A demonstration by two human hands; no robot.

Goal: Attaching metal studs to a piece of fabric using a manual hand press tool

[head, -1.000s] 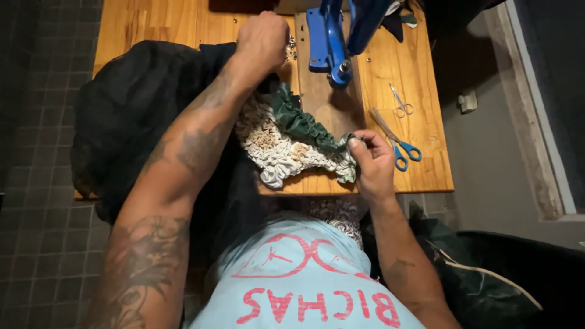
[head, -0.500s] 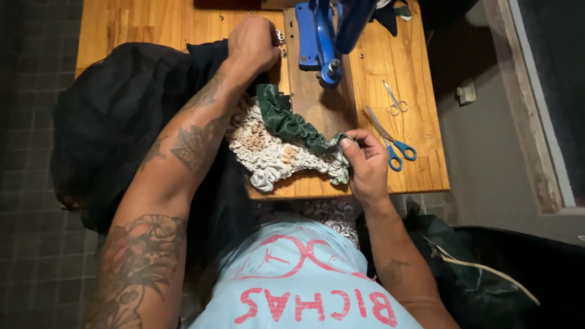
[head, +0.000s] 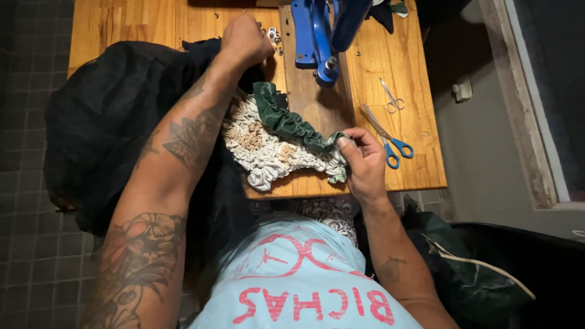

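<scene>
Left hand (head: 245, 41) reaches to the far side of the wooden table (head: 122, 24), fingers curled down at a scatter of small metal rings (head: 272, 35); whether it grips one cannot be told. Under its forearm, black cloth (head: 103, 128) covers the left part of the table and hangs over the left edge. Just right of the forearm lies a cream ruffled piece (head: 268, 152), with a green ruffled strip (head: 286, 119) lying across it from far left to near right. On the far side, right of the rings, stands a blue press (head: 314, 36) on a wooden board (head: 311, 100). Right hand (head: 362, 161) is closed at the near edge, thumb and fingers pinching the right end of the green strip where it meets the cream piece. Right of that hand lie blue-handled scissors (head: 390, 143), and farther back small metal snips (head: 391, 96), both flat on the table, apart from the cloth.
</scene>
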